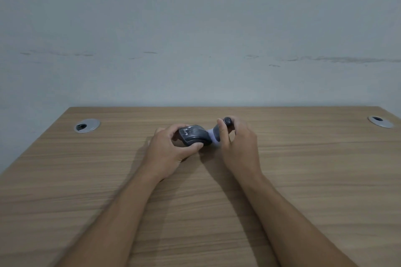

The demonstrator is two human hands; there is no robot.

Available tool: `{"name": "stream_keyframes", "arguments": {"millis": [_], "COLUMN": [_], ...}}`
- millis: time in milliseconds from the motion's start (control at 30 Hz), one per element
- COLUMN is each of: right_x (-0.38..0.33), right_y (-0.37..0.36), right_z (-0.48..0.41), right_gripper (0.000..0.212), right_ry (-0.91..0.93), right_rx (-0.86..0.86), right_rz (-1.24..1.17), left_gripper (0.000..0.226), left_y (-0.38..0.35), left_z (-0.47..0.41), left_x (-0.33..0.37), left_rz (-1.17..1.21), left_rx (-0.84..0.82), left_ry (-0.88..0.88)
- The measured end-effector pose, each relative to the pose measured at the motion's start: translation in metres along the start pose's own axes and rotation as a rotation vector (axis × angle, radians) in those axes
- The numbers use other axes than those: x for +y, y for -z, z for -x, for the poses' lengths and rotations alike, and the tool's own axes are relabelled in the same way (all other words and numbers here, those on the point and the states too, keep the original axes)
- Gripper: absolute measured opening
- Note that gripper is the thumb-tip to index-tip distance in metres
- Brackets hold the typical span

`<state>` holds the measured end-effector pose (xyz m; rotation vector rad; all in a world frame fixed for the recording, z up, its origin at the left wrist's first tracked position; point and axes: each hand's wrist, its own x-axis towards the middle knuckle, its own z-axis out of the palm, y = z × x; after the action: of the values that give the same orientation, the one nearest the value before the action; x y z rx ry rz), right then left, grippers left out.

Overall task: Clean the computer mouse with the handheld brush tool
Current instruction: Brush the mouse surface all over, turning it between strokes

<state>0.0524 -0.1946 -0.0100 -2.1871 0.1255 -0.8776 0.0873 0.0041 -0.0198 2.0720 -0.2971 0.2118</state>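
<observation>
A dark grey computer mouse is tilted on its side just above the wooden desk, white lettering showing on its face. My left hand grips it, thumb underneath and fingers over the far side. My right hand holds the brush tool, which has a dark rounded handle end and pale bristles. The bristles touch the right end of the mouse. Part of the brush handle is hidden by my fingers.
Two round silver cable grommets are set in the desk, one at the far left and one at the far right. A pale grey wall rises directly behind the desk's far edge.
</observation>
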Motion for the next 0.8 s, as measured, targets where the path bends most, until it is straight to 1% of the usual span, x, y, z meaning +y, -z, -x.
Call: {"name": "stream_keyframes", "arguments": {"millis": [67,133,267,300,433,500,600,700,733,800], "right_x": [-0.004,-0.015,-0.030,-0.028,-0.010,-0.005,-0.013,-0.031,-0.037,-0.042], "right_y": [0.005,0.009,0.006,0.003,0.000,0.004,0.012,0.015,0.014,0.010], "right_z": [-0.001,0.000,0.007,0.008,0.003,0.000,-0.004,-0.004,-0.001,0.003], "right_gripper": [0.019,0.017,0.020,0.020,0.019,0.018,0.014,0.022,0.023,0.021], "right_ry": [-0.014,0.032,0.161,0.169,0.060,0.019,0.005,0.091,0.130,0.185], "right_rx": [0.046,0.074,-0.019,-0.030,-0.002,-0.013,0.011,0.000,-0.030,-0.075], "right_rz": [-0.059,-0.124,-0.158,-0.149,-0.100,-0.080,-0.129,-0.159,-0.158,-0.141], "left_gripper": [0.059,0.060,0.064,0.063,0.057,0.059,0.063,0.071,0.069,0.058], "left_y": [0.000,-0.001,0.000,0.000,0.000,0.000,-0.001,-0.002,-0.003,-0.004], "left_z": [0.000,-0.002,-0.003,-0.002,0.003,0.005,0.007,0.006,0.006,0.007], "left_x": [0.000,0.000,-0.002,-0.001,0.005,0.008,0.013,0.015,0.016,0.016], "left_rz": [0.021,0.016,-0.033,-0.033,-0.037,-0.030,-0.031,-0.087,-0.091,-0.085], "left_rx": [0.003,0.003,-0.029,-0.032,0.008,0.023,0.033,0.017,-0.001,-0.013], "left_ry": [-0.006,-0.011,0.010,0.008,0.007,0.002,0.000,0.012,0.026,0.050]}}
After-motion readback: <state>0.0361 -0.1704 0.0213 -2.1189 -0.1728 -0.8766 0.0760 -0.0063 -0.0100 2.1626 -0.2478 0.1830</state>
